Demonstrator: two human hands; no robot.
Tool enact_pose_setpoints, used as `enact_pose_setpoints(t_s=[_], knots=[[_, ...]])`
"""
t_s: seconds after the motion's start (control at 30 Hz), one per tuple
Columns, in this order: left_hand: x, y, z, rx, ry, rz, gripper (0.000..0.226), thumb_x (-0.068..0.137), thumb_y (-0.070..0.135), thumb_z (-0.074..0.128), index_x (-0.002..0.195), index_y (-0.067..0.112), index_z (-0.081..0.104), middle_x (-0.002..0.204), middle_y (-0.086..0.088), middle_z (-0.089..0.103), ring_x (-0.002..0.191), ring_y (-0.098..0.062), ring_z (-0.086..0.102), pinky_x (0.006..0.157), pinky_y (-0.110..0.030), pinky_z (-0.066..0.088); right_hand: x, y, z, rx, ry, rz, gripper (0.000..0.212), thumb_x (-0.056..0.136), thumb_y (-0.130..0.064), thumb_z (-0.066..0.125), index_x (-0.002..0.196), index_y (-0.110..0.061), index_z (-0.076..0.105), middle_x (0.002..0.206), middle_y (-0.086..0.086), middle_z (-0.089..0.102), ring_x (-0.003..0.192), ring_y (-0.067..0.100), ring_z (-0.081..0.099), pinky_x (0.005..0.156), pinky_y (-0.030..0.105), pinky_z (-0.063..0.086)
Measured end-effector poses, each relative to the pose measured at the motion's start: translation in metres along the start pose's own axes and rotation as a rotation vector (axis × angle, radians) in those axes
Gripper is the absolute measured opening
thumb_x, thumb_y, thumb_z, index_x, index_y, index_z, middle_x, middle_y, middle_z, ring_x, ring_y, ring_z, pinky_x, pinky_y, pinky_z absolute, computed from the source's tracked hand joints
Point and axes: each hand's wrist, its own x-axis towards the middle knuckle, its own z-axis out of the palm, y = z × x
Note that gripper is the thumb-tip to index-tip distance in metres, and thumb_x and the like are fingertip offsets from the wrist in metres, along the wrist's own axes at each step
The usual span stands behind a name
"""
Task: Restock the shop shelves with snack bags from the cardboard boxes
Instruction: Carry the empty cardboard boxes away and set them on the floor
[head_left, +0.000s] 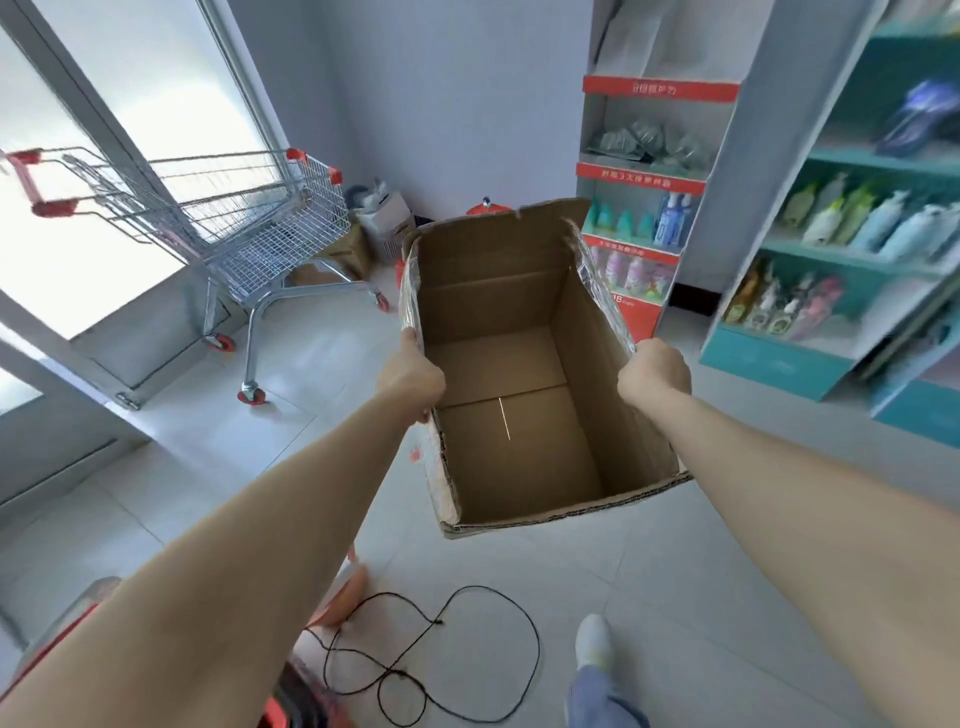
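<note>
the grip of each hand is clamped on a top edge of the open brown cardboard box (498, 426). the left hand (410, 379) curls over the left wall's rim and the right hand (655, 375) is fisted on the right wall's rim. the box hangs in the air between two outstretched arms, above the pale tiled floor (623, 561), its inside showing only the bottom flaps, its far flap standing up. a loose black cable (401, 673) loops on the tiles below the box's near edge, near a white shoe (594, 642). at left, a silver wire shopping trolley with red trim (270, 228) stands by the glass door, well apart from the box. at right stand teal shelves of bottles (810, 244) and a red-and-white display stand (641, 174), with open floor between them and the box.
</note>
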Motion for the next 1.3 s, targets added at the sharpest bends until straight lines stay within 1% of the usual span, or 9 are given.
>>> enact_pose_setpoints(t_s=[0.2,0.33,0.43,0.63,0.8,1.07,1.13,1.23,1.3], knots=[[0.11,0.056,0.016,-0.036,-0.022,-0.079,0.057,0.089,-0.001,0.038,0.142,0.018,0.029,0.127,-0.017,0.053,0.068,-0.034,0.065,0.039,-0.031,0.051,0.124,-0.042,0.008,-0.085,-0.088,-0.064,0.021,0.092,-0.007,0.054,0.111,-0.002,0.06,0.106,0.014,0.063,0.093,0.03,0.062,0.063,0.028,0.043],[0.18,0.077,0.018,-0.097,-0.005,-0.163,0.055,0.087,-0.004,0.038,0.138,0.016,0.034,0.124,-0.018,0.053,0.081,-0.041,0.067,0.059,-0.049,0.06,0.196,-0.084,0.016,-0.145,-0.161,-0.137,0.023,0.092,-0.005,0.052,0.113,-0.003,0.06,0.111,0.014,0.063,0.1,0.031,0.062,0.066,0.028,0.043],[0.237,0.089,0.012,-0.11,0.001,-0.195,0.047,0.085,-0.003,0.039,0.13,0.012,0.039,0.122,-0.018,0.053,0.083,-0.043,0.067,0.059,-0.052,0.059,0.249,-0.122,0.031,-0.179,-0.206,-0.193,0.027,0.09,-0.004,0.053,0.116,-0.002,0.06,0.114,0.015,0.063,0.103,0.032,0.062,0.069,0.03,0.043],[0.372,0.126,-0.006,-0.094,0.013,-0.203,0.04,0.085,-0.002,0.04,0.124,0.009,0.043,0.119,-0.018,0.054,0.084,-0.043,0.067,0.061,-0.053,0.059,0.363,-0.206,0.068,-0.209,-0.249,-0.241,0.035,0.087,-0.003,0.054,0.122,0.001,0.056,0.119,0.017,0.061,0.108,0.034,0.061,0.082,0.035,0.051],[0.493,0.171,-0.028,-0.107,0.017,-0.175,0.045,0.084,-0.001,0.037,0.127,0.011,0.041,0.117,-0.019,0.056,0.081,-0.043,0.067,0.057,-0.053,0.059,0.463,-0.285,0.091,-0.212,-0.232,-0.262,0.031,0.087,0.001,0.05,0.116,0.004,0.059,0.117,0.017,0.062,0.106,0.034,0.061,0.08,0.035,0.051],[0.66,0.259,-0.053,-0.034,0.062,-0.143,0.06,0.087,-0.003,0.035,0.144,0.015,0.028,0.137,-0.017,0.047,0.082,-0.042,0.068,0.065,-0.049,0.06,0.622,-0.387,0.12,-0.156,-0.172,-0.217,0.043,0.088,0.001,0.046,0.129,-0.007,0.057,0.126,0.015,0.06,0.116,0.034,0.058,0.095,0.037,0.05],[0.703,0.275,-0.055,-0.071,0.061,-0.171,0.062,0.087,-0.003,0.034,0.145,0.017,0.027,0.138,-0.015,0.047,0.079,-0.042,0.069,0.062,-0.048,0.06,0.665,-0.416,0.129,-0.179,-0.148,-0.222,0.037,0.089,0.004,0.043,0.121,-0.002,0.06,0.123,0.017,0.062,0.114,0.034,0.059,0.093,0.037,0.049],[0.764,0.297,-0.052,-0.112,0.066,-0.202,0.062,0.088,-0.003,0.034,0.147,0.015,0.024,0.136,-0.016,0.047,0.079,-0.04,0.068,0.046,-0.037,0.053,0.727,-0.459,0.14,-0.216,-0.137,-0.25,0.034,0.089,0.008,0.042,0.116,0.002,0.062,0.118,0.019,0.063,0.11,0.034,0.061,0.085,0.034,0.049],[0.804,0.309,-0.051,-0.167,0.062,-0.223,0.065,0.088,-0.004,0.035,0.148,0.017,0.023,0.135,-0.016,0.048,0.085,-0.041,0.068,0.051,-0.041,0.056,0.765,-0.486,0.149,-0.237,-0.141,-0.267,0.031,0.087,0.009,0.042,0.11,0.003,0.063,0.115,0.018,0.064,0.105,0.033,0.062,0.079,0.032,0.048]])
